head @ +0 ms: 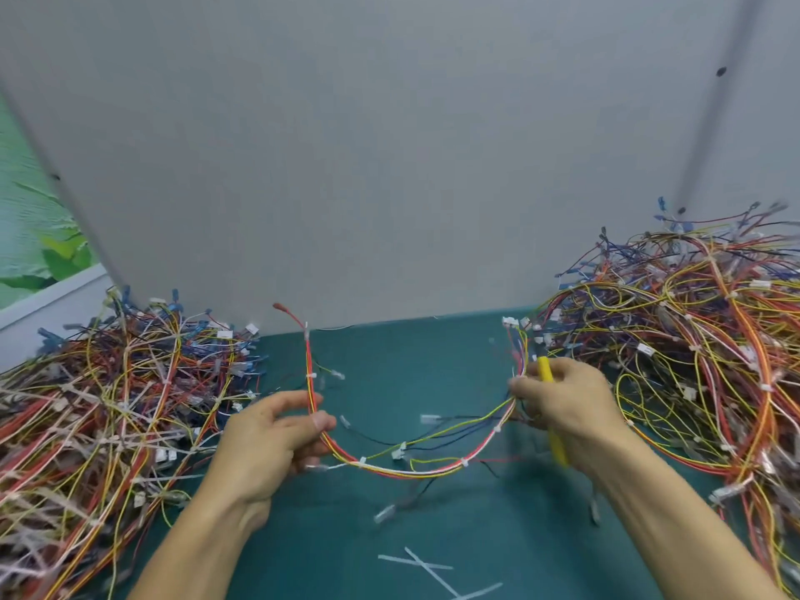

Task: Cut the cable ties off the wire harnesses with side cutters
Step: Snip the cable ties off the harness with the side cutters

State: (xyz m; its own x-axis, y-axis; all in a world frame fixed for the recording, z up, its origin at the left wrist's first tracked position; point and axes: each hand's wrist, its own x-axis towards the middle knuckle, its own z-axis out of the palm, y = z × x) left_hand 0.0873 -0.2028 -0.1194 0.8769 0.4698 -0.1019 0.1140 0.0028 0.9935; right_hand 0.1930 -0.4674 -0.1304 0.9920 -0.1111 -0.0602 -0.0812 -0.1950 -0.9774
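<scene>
One harness (411, 467) spans our pinching left hand (277, 430) and our right hand (567, 400), which grips it alongside the side cutters (553, 420); next, we judge, blades to a tie (464, 462).

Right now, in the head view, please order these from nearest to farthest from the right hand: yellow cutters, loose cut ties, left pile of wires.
From the right hand:
1. yellow cutters, held in that hand.
2. loose cut ties, on the mat, lower centre.
3. left pile of wires, far left, across the mat.
</scene>
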